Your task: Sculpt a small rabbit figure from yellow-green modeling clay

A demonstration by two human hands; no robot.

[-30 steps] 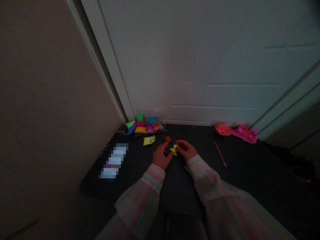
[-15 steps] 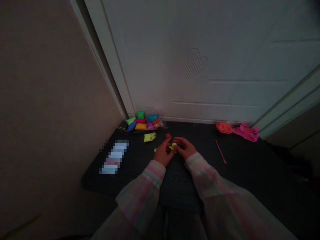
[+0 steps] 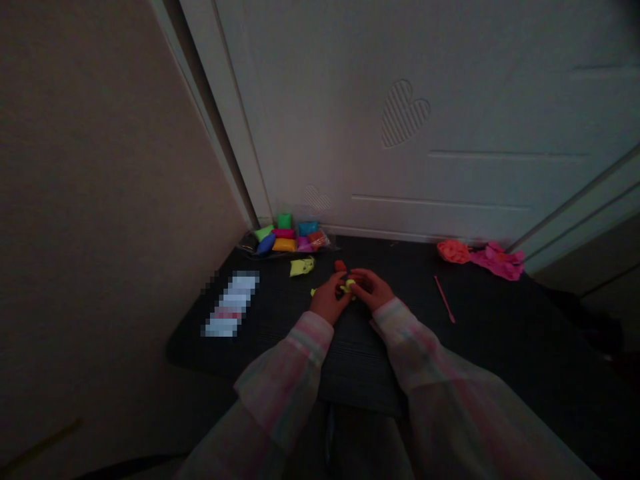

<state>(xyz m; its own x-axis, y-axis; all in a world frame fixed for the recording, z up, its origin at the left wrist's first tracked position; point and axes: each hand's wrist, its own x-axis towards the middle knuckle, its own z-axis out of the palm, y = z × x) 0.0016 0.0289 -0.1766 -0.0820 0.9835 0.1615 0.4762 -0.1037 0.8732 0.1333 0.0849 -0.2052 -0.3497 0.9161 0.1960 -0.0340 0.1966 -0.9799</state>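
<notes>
Over the middle of the dark table, my left hand and my right hand meet around a small piece of yellow modelling clay. Fingers of both hands are closed on it, and they hide part of its shape. Just beyond the fingertips lies a small red-orange lump. A bit of yellow peeks out on the table beside my left hand. Behind that hand rests a yellow packet, crumpled at one end.
At the back left, a clear bag holds several coloured clay packets. A blurred-out pale item lies at the left. A thin pink tool is on the right, with orange and pink pieces behind it. A white panel stands behind the table.
The view has shifted slightly, so the table's things sit a little higher in the picture. Both hands stay together on the yellow clay, with only small finger movement.
</notes>
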